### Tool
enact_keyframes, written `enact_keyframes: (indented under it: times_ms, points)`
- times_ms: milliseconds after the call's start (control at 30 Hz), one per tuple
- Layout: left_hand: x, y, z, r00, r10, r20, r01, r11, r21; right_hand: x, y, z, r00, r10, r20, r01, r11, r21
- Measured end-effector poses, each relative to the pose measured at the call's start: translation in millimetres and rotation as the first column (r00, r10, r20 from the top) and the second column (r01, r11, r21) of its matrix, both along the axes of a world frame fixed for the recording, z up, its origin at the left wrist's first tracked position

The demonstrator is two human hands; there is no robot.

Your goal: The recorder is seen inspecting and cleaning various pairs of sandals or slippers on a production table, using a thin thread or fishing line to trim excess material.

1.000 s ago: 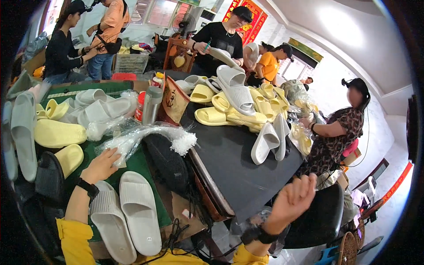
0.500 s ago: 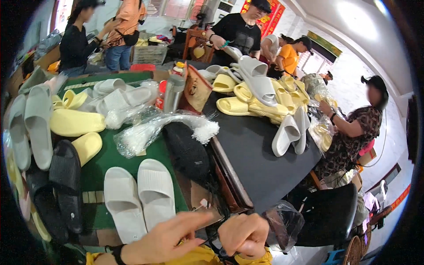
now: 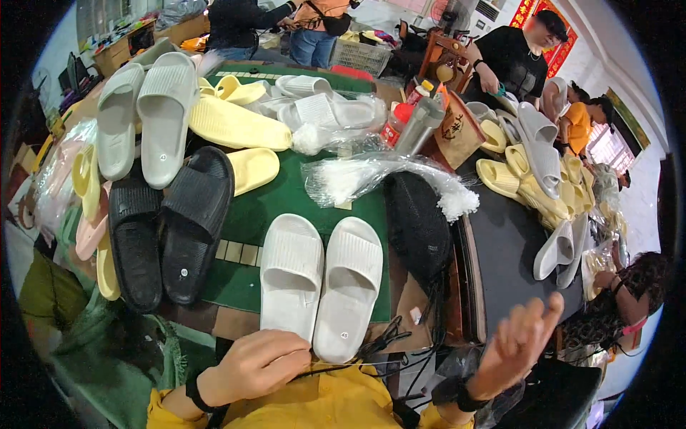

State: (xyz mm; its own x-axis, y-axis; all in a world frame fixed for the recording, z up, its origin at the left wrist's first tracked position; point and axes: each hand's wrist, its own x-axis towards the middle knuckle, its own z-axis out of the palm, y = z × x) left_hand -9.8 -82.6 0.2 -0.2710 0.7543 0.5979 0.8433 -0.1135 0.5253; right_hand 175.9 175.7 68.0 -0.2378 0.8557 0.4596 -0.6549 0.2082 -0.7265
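A pair of off-white slide slippers, the left slipper (image 3: 291,275) and the right slipper (image 3: 348,286), lies side by side on the green mat, toes away from me. My left hand (image 3: 261,363) is closed at the left slipper's heel, fingertips pressed together; what they hold, if anything, is hidden. A thin pale strand (image 3: 371,363) runs just right of that hand, below the right slipper's heel. My right hand (image 3: 511,350) is raised to the right, apart from the slippers, fingers stretched out and nothing in them. Beyond the pair lies a clear bag (image 3: 386,175) of fine white plastic strands.
Black slippers (image 3: 193,229), grey slippers (image 3: 166,118) and yellow slippers (image 3: 239,123) crowd the left. A steel flask (image 3: 420,125), a red-lidded jar (image 3: 397,123) and a black cloth item (image 3: 418,225) stand or lie ahead. Co-workers (image 3: 511,61) handle slippers at the dark table (image 3: 504,250).
My hands, close together before, have parted: the left is at the left slipper's heel, the right is raised and opened to the right. The view has turned left.
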Motion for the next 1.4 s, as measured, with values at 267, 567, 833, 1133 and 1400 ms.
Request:
enact_keyframes:
  times_ms: [267,567,833,1133,1400]
  points:
    - [-0.6,-37.9,-2.8,0.875,0.244,-0.418,-0.291,0.955,-0.053,-49.6,2.2,-29.3,0.789,0.327,0.519,-0.334,0.939,-0.083]
    - [4.5,-18.8,-25.8,0.984,0.021,-0.175,-0.042,0.993,-0.113,-71.3,-13.5,-73.8,0.284,0.458,0.842,-0.662,0.729,-0.174]
    - [-18.8,-8.0,-52.0,0.988,0.057,-0.147,-0.085,0.977,-0.193,-88.4,-23.9,-108.9,0.306,0.248,0.919,-0.701,0.712,0.041]
    - [-47.9,37.8,-45.7,0.901,0.143,-0.410,-0.309,0.876,-0.372,-92.4,-40.8,-110.5,0.366,-0.055,0.929,-0.742,0.585,0.327]
    - [-44.0,54.7,-60.6,0.872,0.175,-0.456,-0.381,0.829,-0.410,-90.9,-3.0,-79.6,0.487,0.013,0.874,-0.592,0.740,0.319]
